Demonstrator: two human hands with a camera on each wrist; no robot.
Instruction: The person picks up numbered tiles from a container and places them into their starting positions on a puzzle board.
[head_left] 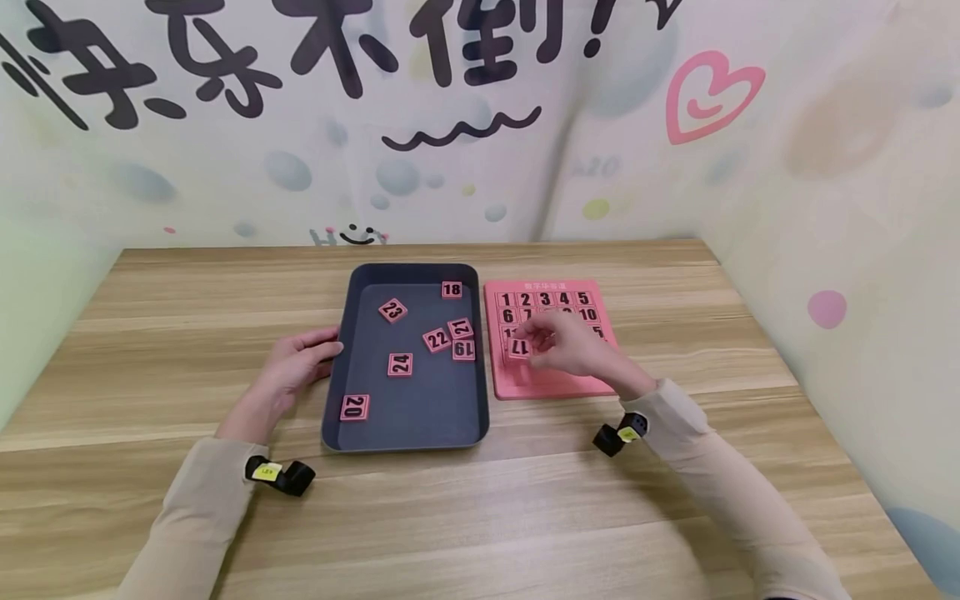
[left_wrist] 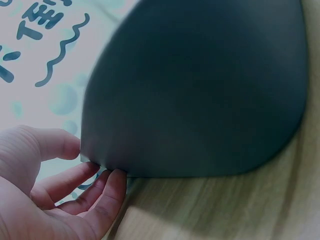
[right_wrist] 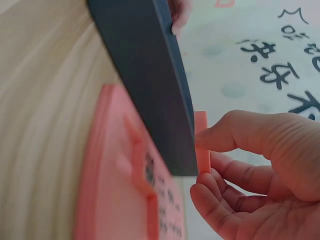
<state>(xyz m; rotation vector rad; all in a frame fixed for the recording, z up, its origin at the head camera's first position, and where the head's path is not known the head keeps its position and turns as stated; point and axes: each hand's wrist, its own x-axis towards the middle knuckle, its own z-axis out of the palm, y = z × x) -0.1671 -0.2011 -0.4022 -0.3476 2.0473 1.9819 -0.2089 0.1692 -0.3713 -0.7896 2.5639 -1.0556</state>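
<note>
In the head view my right hand point(head_left: 566, 343) pinches a pink number tile marked 17 point(head_left: 518, 348), held over the left side of the pink number board point(head_left: 551, 387). The right wrist view shows the tile point(right_wrist: 202, 142) edge-on between thumb and fingers. Tiles 1 to 10 show in the board's upper rows; my hand hides part of the rows below. My left hand point(head_left: 294, 367) holds the left rim of the dark grey tray point(head_left: 405, 444), with thumb and fingertips at its edge point(left_wrist: 150, 172). Inside the tray lie several loose tiles, among them 24 point(head_left: 401, 364) and 20 point(head_left: 355, 407).
The tray and the board sit side by side on a wooden table point(head_left: 480, 533), a narrow gap between them. Behind the table stands a printed wall point(head_left: 465, 200), with further walls at left and right. Inside the tray, tiles 21, 22 and 19 lie close together.
</note>
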